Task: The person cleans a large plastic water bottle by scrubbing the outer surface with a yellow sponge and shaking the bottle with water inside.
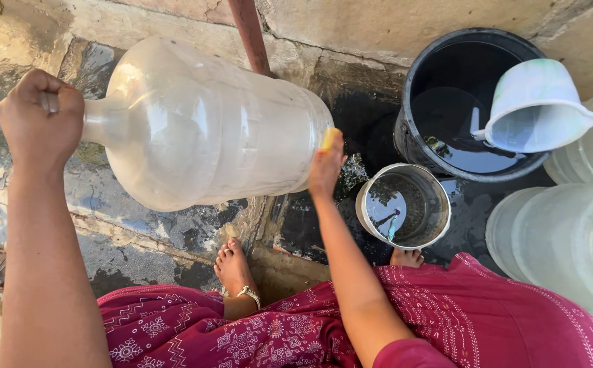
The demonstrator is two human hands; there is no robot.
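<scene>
I hold a large translucent plastic water jug (pixel 208 126) sideways above the wet stone floor. My left hand (pixel 40 116) is shut around its narrow neck at the upper left. My right hand (pixel 325 163) presses flat against the jug's base, with a small yellow piece between its fingers and the jug. My bare feet (pixel 233 267) and a maroon patterned garment (pixel 460 320) show below.
A black bucket (pixel 409 133) of water stands at the upper right with a white plastic pitcher (pixel 535 105) on its rim. A small round tin (pixel 405 204) with water sits beside my right arm. More translucent jugs (pixel 569 238) crowd the right edge. A rusty pipe (pixel 248 34) rises by the wall.
</scene>
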